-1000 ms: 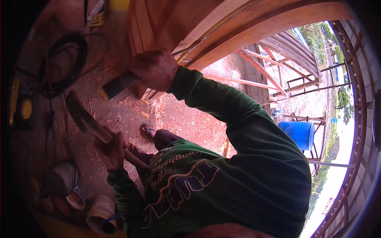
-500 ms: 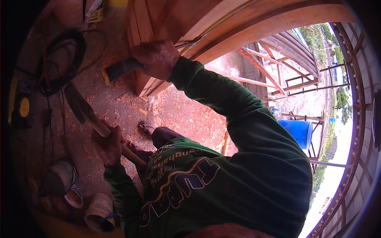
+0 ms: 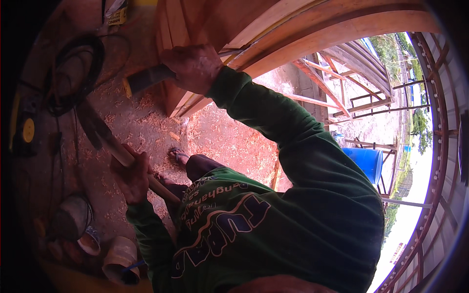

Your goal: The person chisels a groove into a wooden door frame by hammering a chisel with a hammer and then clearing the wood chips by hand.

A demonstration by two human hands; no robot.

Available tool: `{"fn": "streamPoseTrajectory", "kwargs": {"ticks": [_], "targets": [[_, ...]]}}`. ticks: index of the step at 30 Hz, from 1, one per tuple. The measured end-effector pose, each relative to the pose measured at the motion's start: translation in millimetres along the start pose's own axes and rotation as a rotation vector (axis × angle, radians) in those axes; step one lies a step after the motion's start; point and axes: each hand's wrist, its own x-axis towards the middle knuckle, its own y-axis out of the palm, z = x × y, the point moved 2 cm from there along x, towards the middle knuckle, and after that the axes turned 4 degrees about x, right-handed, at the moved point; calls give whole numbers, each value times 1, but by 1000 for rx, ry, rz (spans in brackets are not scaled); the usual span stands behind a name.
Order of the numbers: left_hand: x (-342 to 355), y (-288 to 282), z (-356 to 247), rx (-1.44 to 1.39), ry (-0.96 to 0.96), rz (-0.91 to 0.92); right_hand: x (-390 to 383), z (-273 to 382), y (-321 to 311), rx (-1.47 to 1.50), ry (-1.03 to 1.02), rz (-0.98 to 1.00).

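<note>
Higher in view than a second ago, the chisel (image 3: 150,79) projects from the right hand (image 3: 194,68), grip closed; the left hand (image 3: 131,177) encircles the hammer (image 3: 120,152) below its head.

A green long-sleeved shirt (image 3: 293,229) carries big dark-blue letters with pale outline, and beside them smaller lines of white words. Near the upper left, a yellow label (image 3: 117,17) shows black lettering. Outside, a small reddish sign (image 3: 398,253) is too tiny for reading.
</note>
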Motion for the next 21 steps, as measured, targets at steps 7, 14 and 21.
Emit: {"fn": "streamPoseTrajectory", "kwargs": {"ticks": [7,14,21], "targets": [[15,30,4,-357,-48,-166,1,1,2,28,-1,-1],[6,43,2,-431,-30,-74,-3,-4,4,4,8,10],[24,24,2,-195,17,78,-6,-11,7,-62,52,58]]}}
